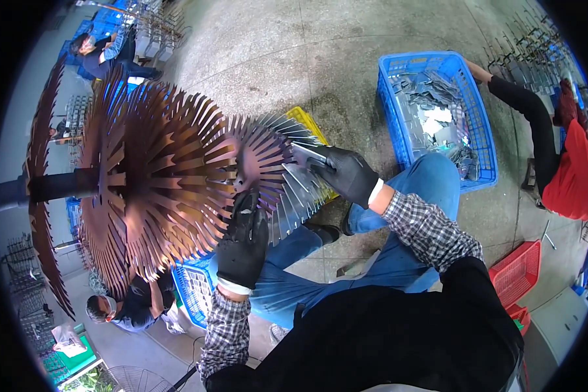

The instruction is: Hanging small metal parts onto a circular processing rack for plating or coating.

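Observation:
A large rack of toothed, copper-brown discs (170,163) sits on a dark horizontal shaft (62,185) at my left. Flat silver metal plates (297,189) stand fanned out in the slots of its nearest disc. My right hand (347,175), in a black glove, pinches a flat metal plate (307,154) by its outer end, at the upper right of this fan. My left hand (244,242), also black-gloved, is closed at the lower rim of the disc beside the plates. Its fingertips lie partly hidden against the dark teeth.
A blue crate (490,150) of loose metal plates stands by my right knee. Part of a yellow crate (300,117) shows behind the disc. Red baskets (517,269) stand at the right. Co-workers sit at upper left, lower left and right; one person's arm (519,98) reaches the blue crate.

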Demonstrator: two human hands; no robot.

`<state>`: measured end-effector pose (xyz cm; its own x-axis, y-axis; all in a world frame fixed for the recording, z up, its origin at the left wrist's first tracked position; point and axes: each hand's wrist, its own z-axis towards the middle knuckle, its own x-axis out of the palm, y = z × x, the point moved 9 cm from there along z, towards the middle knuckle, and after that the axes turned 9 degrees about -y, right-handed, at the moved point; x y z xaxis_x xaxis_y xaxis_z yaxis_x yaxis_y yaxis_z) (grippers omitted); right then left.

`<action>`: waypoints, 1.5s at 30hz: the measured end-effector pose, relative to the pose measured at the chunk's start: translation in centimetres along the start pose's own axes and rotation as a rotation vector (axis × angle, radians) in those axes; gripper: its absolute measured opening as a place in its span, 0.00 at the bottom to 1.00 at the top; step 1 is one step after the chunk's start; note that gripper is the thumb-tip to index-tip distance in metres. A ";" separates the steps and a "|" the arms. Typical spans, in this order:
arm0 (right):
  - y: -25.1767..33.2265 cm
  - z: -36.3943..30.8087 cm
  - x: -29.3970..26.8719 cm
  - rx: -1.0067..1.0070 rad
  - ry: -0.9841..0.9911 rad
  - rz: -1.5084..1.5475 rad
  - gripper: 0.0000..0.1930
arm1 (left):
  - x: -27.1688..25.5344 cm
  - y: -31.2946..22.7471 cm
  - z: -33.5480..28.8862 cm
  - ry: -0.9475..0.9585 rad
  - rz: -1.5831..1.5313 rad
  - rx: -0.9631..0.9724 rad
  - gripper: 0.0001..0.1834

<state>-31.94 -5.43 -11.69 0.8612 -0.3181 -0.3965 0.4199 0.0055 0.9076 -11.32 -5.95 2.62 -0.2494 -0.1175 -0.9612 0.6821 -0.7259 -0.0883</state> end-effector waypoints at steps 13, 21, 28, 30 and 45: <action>3.6 0.6 -0.4 -0.186 0.005 -0.040 0.18 | 4.2 1.3 1.1 0.137 0.351 -0.023 0.36; 4.5 0.5 -0.3 -0.216 0.027 -0.047 0.18 | 7.2 1.8 2.7 0.051 0.187 0.075 0.34; 5.0 0.5 0.0 -0.247 0.060 -0.118 0.22 | 8.2 1.7 4.3 0.083 -0.212 0.029 0.33; 5.0 0.6 -0.1 -0.251 0.064 -0.121 0.22 | 8.0 0.9 5.1 0.120 -0.115 -0.010 0.31; 6.3 0.4 -0.1 -0.351 0.048 -0.138 0.23 | 8.8 1.6 5.8 0.185 -0.362 -0.300 0.22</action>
<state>-29.51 -5.78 -5.84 0.7988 -0.2940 -0.5248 0.5980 0.2934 0.7459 -16.38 -12.11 -4.42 -0.3994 0.2477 -0.8827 0.7483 -0.4682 -0.4699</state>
